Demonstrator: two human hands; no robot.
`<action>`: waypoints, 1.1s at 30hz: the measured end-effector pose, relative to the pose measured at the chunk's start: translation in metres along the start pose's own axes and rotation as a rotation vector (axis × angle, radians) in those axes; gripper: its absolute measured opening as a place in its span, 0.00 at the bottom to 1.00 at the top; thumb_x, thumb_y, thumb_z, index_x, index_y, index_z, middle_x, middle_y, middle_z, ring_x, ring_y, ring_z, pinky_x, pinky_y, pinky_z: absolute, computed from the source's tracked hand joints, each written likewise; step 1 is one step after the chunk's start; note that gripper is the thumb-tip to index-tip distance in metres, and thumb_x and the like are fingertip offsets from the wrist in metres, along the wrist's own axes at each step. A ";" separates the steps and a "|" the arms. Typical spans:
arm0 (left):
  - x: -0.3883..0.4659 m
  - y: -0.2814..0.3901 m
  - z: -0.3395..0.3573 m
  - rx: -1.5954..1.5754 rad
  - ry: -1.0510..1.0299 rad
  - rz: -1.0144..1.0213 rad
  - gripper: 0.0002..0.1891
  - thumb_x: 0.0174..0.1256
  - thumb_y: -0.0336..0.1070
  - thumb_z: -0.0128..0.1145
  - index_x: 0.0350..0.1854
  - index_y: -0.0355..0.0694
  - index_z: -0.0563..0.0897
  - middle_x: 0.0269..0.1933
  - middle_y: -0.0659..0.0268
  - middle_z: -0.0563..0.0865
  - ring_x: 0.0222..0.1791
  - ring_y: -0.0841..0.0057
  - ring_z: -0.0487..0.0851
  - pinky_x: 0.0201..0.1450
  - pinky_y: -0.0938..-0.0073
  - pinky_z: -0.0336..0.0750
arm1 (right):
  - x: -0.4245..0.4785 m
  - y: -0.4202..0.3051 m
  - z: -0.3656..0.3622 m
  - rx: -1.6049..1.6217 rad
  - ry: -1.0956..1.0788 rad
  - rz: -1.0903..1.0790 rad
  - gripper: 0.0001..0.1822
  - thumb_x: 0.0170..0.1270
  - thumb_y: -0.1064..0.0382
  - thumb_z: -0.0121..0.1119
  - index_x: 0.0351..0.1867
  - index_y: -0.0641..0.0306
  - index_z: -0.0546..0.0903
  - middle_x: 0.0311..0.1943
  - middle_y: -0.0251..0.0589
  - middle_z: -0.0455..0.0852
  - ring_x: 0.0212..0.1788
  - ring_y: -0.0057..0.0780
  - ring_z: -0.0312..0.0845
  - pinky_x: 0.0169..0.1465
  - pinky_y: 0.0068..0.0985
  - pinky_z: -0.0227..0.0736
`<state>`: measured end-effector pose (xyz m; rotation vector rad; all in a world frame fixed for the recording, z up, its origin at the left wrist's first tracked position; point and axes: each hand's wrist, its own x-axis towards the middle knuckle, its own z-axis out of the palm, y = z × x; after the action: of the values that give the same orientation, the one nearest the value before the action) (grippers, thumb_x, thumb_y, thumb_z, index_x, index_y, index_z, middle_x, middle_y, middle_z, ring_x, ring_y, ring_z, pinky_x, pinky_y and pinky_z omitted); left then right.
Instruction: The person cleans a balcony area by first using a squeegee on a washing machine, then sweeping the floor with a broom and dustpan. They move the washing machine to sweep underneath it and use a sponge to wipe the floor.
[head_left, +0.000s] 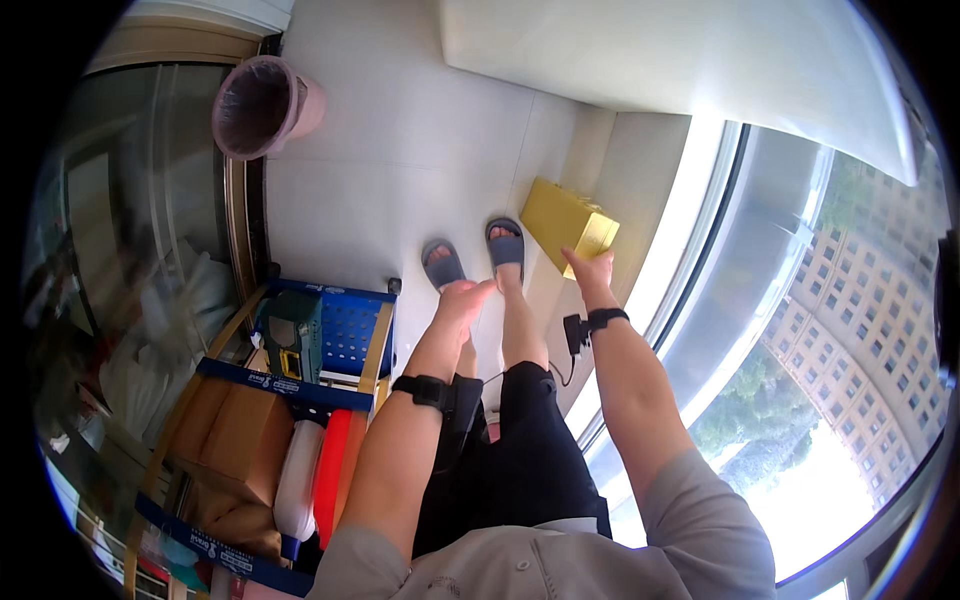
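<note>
My left hand (466, 296) is stretched out over the floor near my sandalled feet, its thumb apart and its other fingers mostly foreshortened. No object shows in it. My right hand (591, 268) overlaps the near end of a yellow case (564, 219) in the view, thumb pointing left; its fingers are partly hidden, and whether it touches the case cannot be told. The case, with metal fittings on top, stands on the floor against the low wall below the window. Each wrist wears a black strap with a small device, the right one with a cable.
On the left stands a blue shelf cart (352, 330) holding a dark green tool case (292, 334), a cardboard box (240, 435), a white bottle (298, 480) and a red item (331, 472). A pink waste bin (309, 109) stands by the glass door. A large white panel (637, 52) juts in above.
</note>
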<state>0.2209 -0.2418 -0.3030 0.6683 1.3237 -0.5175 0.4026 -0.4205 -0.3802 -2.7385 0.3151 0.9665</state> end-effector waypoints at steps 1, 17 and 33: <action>0.008 0.000 0.005 0.006 -0.029 0.012 0.23 0.49 0.45 0.62 0.42 0.30 0.78 0.33 0.63 0.81 0.33 0.72 0.78 0.40 0.76 0.71 | 0.003 -0.002 0.006 -0.001 0.019 0.054 0.51 0.33 0.46 0.74 0.54 0.76 0.61 0.52 0.59 0.72 0.57 0.48 0.68 0.60 0.34 0.65; 0.000 0.085 -0.005 1.727 0.536 1.204 0.23 0.61 0.40 0.47 0.60 0.42 0.71 0.56 0.64 0.75 0.59 0.72 0.71 0.69 0.59 0.48 | -0.101 -0.150 -0.005 -0.449 -0.147 -1.235 0.37 0.42 0.56 0.67 0.55 0.69 0.69 0.45 0.48 0.78 0.48 0.46 0.73 0.53 0.37 0.65; -0.044 0.072 -0.329 0.984 0.959 0.671 0.22 0.41 0.32 0.62 0.43 0.36 0.73 0.41 0.56 0.78 0.44 0.62 0.77 0.47 0.65 0.72 | -0.250 -0.328 0.128 -0.526 -0.442 -1.737 0.42 0.44 0.62 0.66 0.63 0.68 0.60 0.63 0.60 0.60 0.63 0.52 0.60 0.62 0.50 0.55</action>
<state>0.0309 0.0394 -0.2852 2.2907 1.5237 -0.2483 0.2267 -0.0414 -0.2742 -1.7427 -2.1267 0.9203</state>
